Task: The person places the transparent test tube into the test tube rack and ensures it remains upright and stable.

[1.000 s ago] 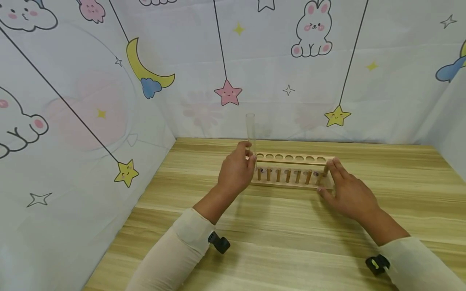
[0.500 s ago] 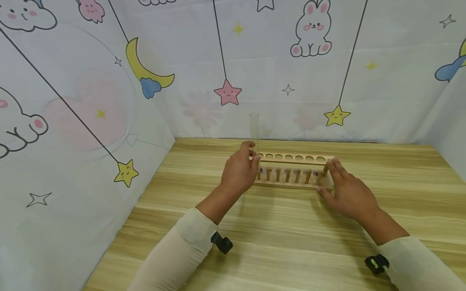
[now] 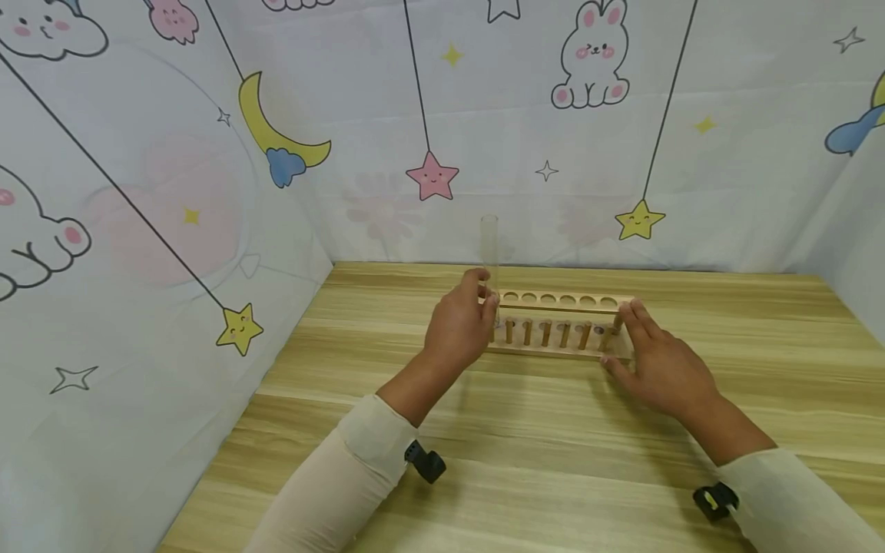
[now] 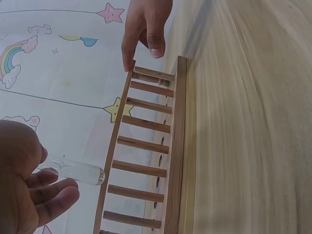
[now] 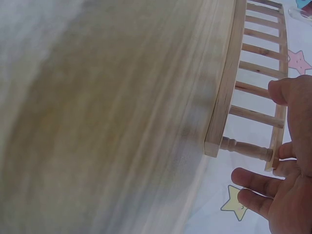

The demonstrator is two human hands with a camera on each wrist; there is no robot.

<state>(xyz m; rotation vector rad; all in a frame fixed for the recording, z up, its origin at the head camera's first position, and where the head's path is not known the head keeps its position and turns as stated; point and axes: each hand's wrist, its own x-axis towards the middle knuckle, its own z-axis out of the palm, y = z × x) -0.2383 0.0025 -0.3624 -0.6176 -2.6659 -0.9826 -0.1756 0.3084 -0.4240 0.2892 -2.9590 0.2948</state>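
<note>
My left hand pinches a clear glass test tube between thumb and fingers, holding it nearly upright. In the left wrist view the tube's rounded bottom is right by the upper rail of a wooden test tube rack; whether they touch, I cannot tell. A row of round holes runs along that rail, and wooden pegs stand between it and the base. At the rack's right end rests my right hand, its straight fingers touching the end of the upper rail. Its thumb hangs apart from the rail.
The rack stands on a wood-grain table near its back edge. Behind it and to the left hangs a white cloth printed with stars, a moon and rabbits. Each wrist wears a small black camera.
My left hand has shifted a little to the right with the test tube along the rack's left end, and the tube has become more upright. The right hand and rack have stayed put.
</note>
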